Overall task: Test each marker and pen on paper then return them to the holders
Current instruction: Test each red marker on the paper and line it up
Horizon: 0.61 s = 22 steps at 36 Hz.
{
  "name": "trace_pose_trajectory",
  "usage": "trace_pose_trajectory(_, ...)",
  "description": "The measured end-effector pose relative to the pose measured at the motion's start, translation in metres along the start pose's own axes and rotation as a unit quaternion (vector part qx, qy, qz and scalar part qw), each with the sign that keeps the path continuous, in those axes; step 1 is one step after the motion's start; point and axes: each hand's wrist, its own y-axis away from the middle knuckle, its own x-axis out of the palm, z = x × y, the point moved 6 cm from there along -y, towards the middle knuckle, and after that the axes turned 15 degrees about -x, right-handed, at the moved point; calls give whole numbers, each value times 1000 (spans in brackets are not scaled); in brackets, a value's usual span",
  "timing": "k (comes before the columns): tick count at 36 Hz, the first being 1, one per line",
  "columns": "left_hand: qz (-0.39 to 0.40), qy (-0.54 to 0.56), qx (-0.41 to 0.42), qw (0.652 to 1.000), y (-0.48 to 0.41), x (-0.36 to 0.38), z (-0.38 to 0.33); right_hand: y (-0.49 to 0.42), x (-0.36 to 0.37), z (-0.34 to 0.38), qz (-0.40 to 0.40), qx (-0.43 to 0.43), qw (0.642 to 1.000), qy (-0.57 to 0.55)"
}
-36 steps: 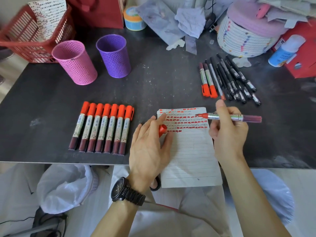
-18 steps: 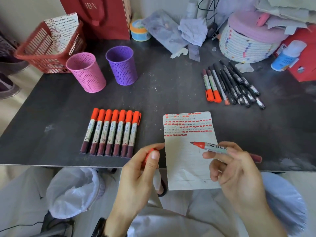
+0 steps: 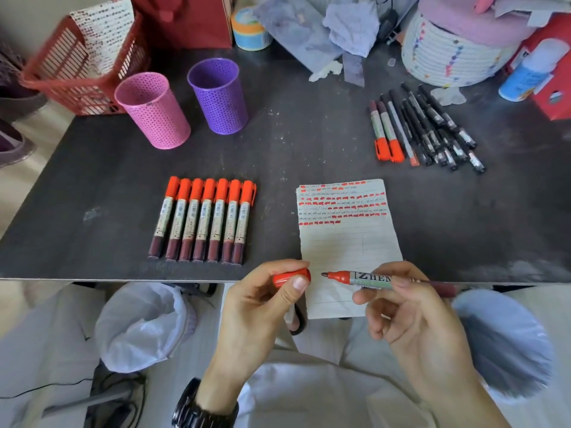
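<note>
We see the left hand (image 3: 259, 307) pinching the red cap (image 3: 290, 277) between thumb and fingers, its open end turned toward the marker (image 3: 370, 278). The right hand (image 3: 411, 316) has its grip closed round the marker barrel, holding it level with the bare tip pointing at the cap; a small gap separates tip and cap. Half a second ago the cap sat lower in the left hand and farther from the tip; now the two nearly line up over the near end of the paper (image 3: 346, 239), just at the desk (image 3: 309, 143) edge. A second ago the marker was up over the red marks near the paper's far end.

Left of the paper lie seven capped markers (image 3: 202, 219) in a tight row. Beyond the paper to the right lies the pile of two red markers and black pens (image 3: 429, 128). Far left of the paper stand the pink holder (image 3: 154, 111) and the purple holder (image 3: 219, 95), side by side and upright.
</note>
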Motion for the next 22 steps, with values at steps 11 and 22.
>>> trace_pose_trajectory(11,38,5,-34,999,2,10,-2,2,3,-5,50,-20,997,57)
trace_pose_trajectory(22,78,-59,-24,995,3,-1,-5,0,-9,-1,205,-3,927,315)
